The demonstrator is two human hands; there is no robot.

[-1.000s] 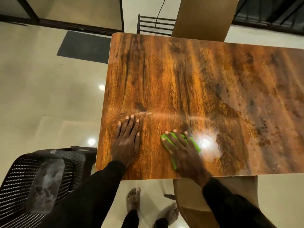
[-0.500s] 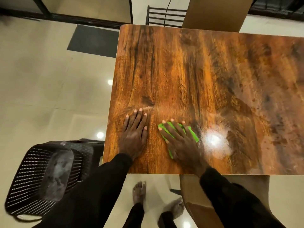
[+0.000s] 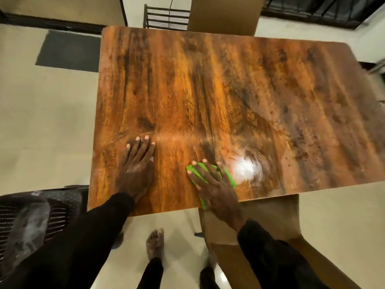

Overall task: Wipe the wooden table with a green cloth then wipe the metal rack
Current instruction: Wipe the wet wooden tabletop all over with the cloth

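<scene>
Both hands are down on the wood! The left hand (image 3: 135, 170) lies open near the near-left corner, palm down, fingers straight and close together. That reads as a brace, taking weight while the person leans in. The right hand (image 3: 216, 188) is open too, fingers spread and straight, pressing the cloth flat. There's no pinch and no bunching, so plenty of fabric meets the surface, and that suits a wipe.

The table (image 3: 208, 80) fills the view, glossy, with a lamp glare (image 3: 243, 167) just right of the cloth. A pale streak (image 3: 177, 138) runs right from the left fingertips, likely a wipe trail, so I'd call the table step under way, with the far half looking undone.

Near left, a dark mesh chair (image 3: 31, 222) sits just off the table's corner, out of the arms' way.

Beyond the far edge stands a dark barred frame (image 3: 164, 17), probably the rack, well apart from both hands. That part is not yet begun.

And the cloth (image 3: 230, 179): green, mostly hidden under the right hand, its near corner reaching the table's near edge.
</scene>
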